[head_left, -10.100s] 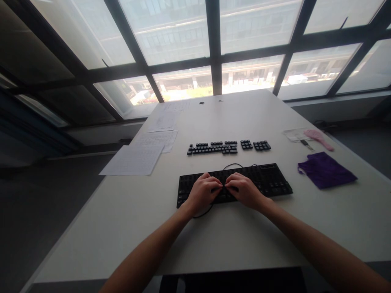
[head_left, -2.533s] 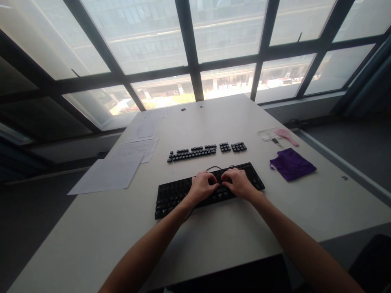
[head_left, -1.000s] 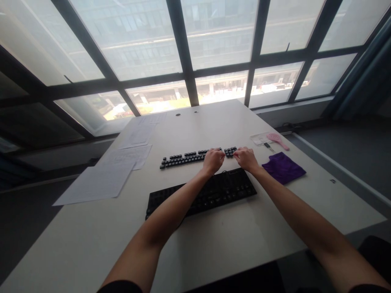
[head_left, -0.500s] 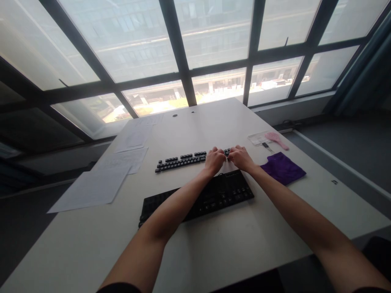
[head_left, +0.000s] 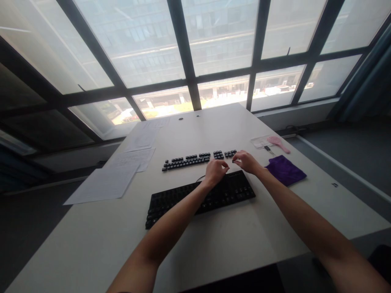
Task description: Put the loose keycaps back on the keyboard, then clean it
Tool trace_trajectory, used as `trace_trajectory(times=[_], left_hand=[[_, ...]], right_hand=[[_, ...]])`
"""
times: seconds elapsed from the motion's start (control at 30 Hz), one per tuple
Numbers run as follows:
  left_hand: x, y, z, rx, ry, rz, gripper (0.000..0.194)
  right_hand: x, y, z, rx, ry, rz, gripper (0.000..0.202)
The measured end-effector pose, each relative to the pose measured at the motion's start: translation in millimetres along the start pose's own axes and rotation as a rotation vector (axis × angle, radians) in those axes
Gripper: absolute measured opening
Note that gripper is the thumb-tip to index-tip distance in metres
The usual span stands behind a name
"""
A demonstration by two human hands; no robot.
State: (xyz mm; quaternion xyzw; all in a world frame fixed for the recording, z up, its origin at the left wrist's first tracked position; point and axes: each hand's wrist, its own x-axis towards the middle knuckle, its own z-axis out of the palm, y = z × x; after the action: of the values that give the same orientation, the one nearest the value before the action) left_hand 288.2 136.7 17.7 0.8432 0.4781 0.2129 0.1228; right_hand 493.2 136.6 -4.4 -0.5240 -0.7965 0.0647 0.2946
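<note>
A black keyboard lies slantwise on the table under my left forearm, with part of its key field bare of caps. Behind it, loose black keycaps are set out in rows, with smaller groups of keycaps farther right. My left hand is over the keyboard's back edge, thumb and forefinger pinched; whatever may be between them is too small to make out. Just right of it, my right hand pinches a small dark keycap in front of the rightmost group.
A folded purple cloth lies to the right of my right hand. Behind it are a pink hairbrush, a clear plastic bag and a small black-ended tool. Paper sheets spread along the table's left edge. Windows stand beyond.
Both hands have drawn back toward me from the right-hand keycap groups, which now show. My left hand has moved over the keyboard's back edge. The view has shifted slightly.
</note>
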Motion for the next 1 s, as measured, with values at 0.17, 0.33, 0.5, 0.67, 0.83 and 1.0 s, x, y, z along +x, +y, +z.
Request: trace_trajectory(times=[0.17,0.33,0.5,0.67,0.83,1.0], left_hand=[[-50,14,-9.3,-0.181,-0.052,0.069,0.009],[-71,18,-5.4,-0.237,-0.075,0.153,0.008],[-72,20,2.4,-0.233,-0.042,0.189,0.009],[-74,21,7.2,-0.227,-0.027,0.202,0.01],[-74,22,9.0,-0.158,-0.043,0.203,0.011],[-75,22,8.3,-0.149,-0.057,0.21,0.012]], right_hand=[[-55,-32,-16,0.243,0.081,0.003,0.009],[-95,-52,-16,0.309,0.009,-0.034,0.009],[-94,-53,-15,0.305,-0.029,-0.044,0.012],[-91,-55,-18,0.293,-0.075,-0.065,0.015],[-92,-56,-19,0.274,-0.085,-0.07,0.018],[-92,-59,-20,0.27,-0.102,-0.079,0.022]])
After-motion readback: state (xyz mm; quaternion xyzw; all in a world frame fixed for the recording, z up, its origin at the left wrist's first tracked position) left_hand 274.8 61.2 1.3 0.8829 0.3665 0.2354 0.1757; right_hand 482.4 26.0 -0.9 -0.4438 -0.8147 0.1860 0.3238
